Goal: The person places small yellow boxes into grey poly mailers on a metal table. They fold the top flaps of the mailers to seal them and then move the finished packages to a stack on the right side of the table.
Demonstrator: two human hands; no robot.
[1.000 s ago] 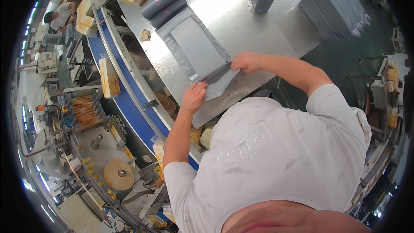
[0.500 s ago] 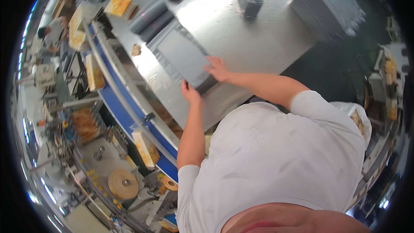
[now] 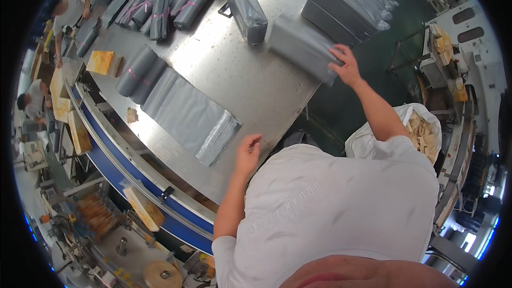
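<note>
My right hand [image 3: 346,65] reaches out to the right and grips a flat grey plastic bag bundle [image 3: 301,47] at the steel table's [image 3: 240,83] right edge. My left hand [image 3: 247,152] hovers open just right of a long stack of flat grey mailer bags [image 3: 188,113] lying on the table; it holds nothing. Behind the gripped bundle lies a taller pile of grey bags [image 3: 349,3], and a wrapped grey bundle [image 3: 246,11] sits further back.
Rolled grey bags tied with pink bands [image 3: 162,8] lie at the table's far left. A blue conveyor [image 3: 128,173] with cardboard boxes [image 3: 143,209] runs along the left. A white sack of tan pieces [image 3: 421,131] stands at right. Other workers [image 3: 69,8] stand far left.
Both hands have left the flat bag stack. My right hand has swung out to the right and taken hold of a grey bundle; my left hand has drawn back toward my body.
</note>
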